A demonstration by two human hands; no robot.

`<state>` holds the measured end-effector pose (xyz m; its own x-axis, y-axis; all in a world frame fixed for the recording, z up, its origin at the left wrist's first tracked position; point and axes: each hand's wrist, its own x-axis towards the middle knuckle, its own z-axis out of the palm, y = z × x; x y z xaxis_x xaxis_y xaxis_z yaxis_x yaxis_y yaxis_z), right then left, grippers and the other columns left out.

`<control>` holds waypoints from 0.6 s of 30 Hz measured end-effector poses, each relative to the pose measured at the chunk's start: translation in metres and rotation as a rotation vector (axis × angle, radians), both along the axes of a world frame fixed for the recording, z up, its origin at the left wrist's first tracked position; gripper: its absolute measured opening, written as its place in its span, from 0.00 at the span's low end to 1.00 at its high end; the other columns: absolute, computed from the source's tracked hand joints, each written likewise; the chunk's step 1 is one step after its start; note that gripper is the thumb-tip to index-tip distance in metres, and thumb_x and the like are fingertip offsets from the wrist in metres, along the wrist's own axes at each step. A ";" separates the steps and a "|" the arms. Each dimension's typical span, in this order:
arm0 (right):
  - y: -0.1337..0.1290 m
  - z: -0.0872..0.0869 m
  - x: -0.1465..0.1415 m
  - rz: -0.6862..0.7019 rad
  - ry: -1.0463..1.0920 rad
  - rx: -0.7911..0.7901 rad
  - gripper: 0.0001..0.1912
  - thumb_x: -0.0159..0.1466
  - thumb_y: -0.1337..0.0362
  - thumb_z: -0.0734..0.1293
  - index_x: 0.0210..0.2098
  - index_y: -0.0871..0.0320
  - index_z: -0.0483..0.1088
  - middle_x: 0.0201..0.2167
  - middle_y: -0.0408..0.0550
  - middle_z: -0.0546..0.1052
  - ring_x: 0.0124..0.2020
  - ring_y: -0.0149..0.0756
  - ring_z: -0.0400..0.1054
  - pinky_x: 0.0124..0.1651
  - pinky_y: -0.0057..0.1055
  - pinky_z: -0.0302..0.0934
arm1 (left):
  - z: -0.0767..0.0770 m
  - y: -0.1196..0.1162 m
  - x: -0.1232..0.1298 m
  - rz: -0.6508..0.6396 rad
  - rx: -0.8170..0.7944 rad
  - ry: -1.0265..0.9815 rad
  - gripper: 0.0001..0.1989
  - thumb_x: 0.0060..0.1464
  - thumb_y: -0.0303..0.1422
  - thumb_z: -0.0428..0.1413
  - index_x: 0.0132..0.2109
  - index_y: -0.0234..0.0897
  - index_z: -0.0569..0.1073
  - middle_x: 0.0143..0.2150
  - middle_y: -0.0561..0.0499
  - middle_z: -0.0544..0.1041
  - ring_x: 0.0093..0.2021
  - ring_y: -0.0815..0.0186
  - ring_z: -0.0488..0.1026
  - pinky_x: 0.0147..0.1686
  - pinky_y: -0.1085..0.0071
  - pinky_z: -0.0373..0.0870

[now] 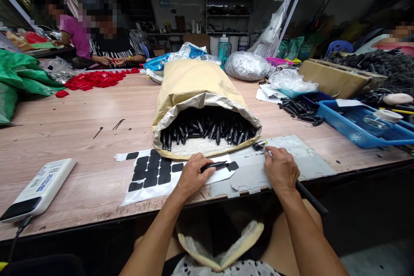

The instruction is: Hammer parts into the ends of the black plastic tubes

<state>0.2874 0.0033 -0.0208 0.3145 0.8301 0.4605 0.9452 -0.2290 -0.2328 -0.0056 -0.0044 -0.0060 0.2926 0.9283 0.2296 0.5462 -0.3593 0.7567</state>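
My left hand point(195, 173) is closed around a slim black pen-shaped piece point(220, 164), which lies level just above the table. Its tip points right, beside a black square patch point(233, 166). In my right hand point(282, 168) is a small hammer point(268, 151); its black handle sticks out below my wrist and its dark head with a yellow-green end rests low over a grey board point(291, 151). Under and left of my left hand lies a white sheet point(174, 183) with several black rounded squares. Behind both hands, an open tan sack point(200, 78) holds many black pen-shaped pieces point(217, 131).
A white power bank point(40, 187) with a cable sits at left. Red parts point(93, 79) and a green bag point(26, 77) lie farther back. At right are a blue basket point(359, 131), a cardboard box point(339, 78) and black parts. Other people point(113, 47) sit across the table.
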 end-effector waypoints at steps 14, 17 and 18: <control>-0.001 -0.003 -0.005 -0.010 -0.078 0.014 0.12 0.68 0.64 0.64 0.50 0.53 0.75 0.40 0.49 0.75 0.40 0.39 0.62 0.38 0.35 0.46 | 0.029 -0.045 0.002 -0.148 -0.118 -0.053 0.11 0.67 0.38 0.52 0.50 0.43 0.77 0.44 0.51 0.80 0.43 0.61 0.74 0.45 0.67 0.68; 0.000 -0.005 -0.004 -0.006 -0.074 0.027 0.12 0.68 0.64 0.64 0.50 0.54 0.75 0.40 0.49 0.74 0.40 0.39 0.62 0.38 0.35 0.46 | 0.034 -0.080 0.005 -0.357 -0.304 0.004 0.10 0.65 0.38 0.55 0.50 0.47 0.78 0.41 0.54 0.82 0.39 0.64 0.77 0.41 0.71 0.68; 0.000 -0.006 -0.004 -0.005 -0.071 0.034 0.12 0.68 0.65 0.64 0.50 0.54 0.75 0.40 0.49 0.74 0.40 0.39 0.62 0.39 0.34 0.46 | 0.029 -0.089 0.006 -0.394 -0.347 0.063 0.10 0.64 0.37 0.56 0.50 0.48 0.79 0.40 0.54 0.82 0.39 0.64 0.77 0.41 0.72 0.68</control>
